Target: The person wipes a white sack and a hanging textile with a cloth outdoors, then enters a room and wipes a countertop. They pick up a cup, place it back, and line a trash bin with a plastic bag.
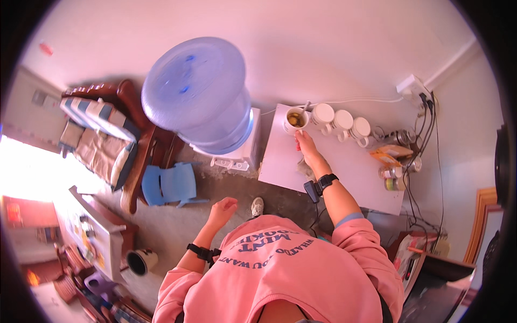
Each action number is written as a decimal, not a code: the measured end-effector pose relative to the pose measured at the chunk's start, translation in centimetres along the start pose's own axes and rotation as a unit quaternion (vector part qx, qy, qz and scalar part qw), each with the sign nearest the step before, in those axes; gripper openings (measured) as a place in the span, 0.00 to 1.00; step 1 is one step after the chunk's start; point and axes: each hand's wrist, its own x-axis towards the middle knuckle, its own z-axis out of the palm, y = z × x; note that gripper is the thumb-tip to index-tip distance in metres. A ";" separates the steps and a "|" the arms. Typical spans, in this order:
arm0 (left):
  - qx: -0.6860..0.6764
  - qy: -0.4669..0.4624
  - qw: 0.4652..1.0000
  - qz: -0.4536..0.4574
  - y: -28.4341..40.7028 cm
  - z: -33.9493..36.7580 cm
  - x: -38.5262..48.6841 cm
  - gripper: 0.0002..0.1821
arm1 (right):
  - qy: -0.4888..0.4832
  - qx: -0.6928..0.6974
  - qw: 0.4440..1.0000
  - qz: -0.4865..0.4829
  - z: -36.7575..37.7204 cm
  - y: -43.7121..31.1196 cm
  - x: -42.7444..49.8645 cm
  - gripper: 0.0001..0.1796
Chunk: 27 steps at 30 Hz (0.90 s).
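A white mug [291,126] stands near the back left corner of a pale tabletop [278,161]. Dark liquid with pale pieces fills part of it, and a metal spoon [305,107] leans out over the rim. My right hand [308,148] grips the mug's handle. Just right of that mug, several white lidded mugs [323,115] form a row. A crumpled greyish cloth or packet [305,168] lies under my right forearm, partly hidden. Lower and to the left, my left hand [223,210] hangs over the floor with loosely curled fingers; nothing shows in it, but its palm is hidden.
A water dispenser [254,141] with a large blue bottle [198,97] adjoins the table's left side. Glass jars [391,173] and orange packets [389,153] crowd the right end. Black cables [434,133] hang from a wall socket. A blue plastic chair [173,183] stands on the left.
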 end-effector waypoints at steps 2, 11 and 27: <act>-0.010 0.026 0.999 -0.030 -1.2 0.8 -2.7 0.14 | 0.000 -0.002 1.000 -0.026 0.1 0.6 -0.8 0.14; -0.106 0.067 0.989 -0.072 -0.3 4.5 -13.6 0.20 | -0.196 -0.092 0.976 -0.001 0.9 -1.6 -15.4 0.12; -0.335 0.418 0.844 -0.003 -8.1 -2.7 -41.3 0.17 | -0.705 -0.294 0.644 0.028 26.4 3.3 -45.4 0.14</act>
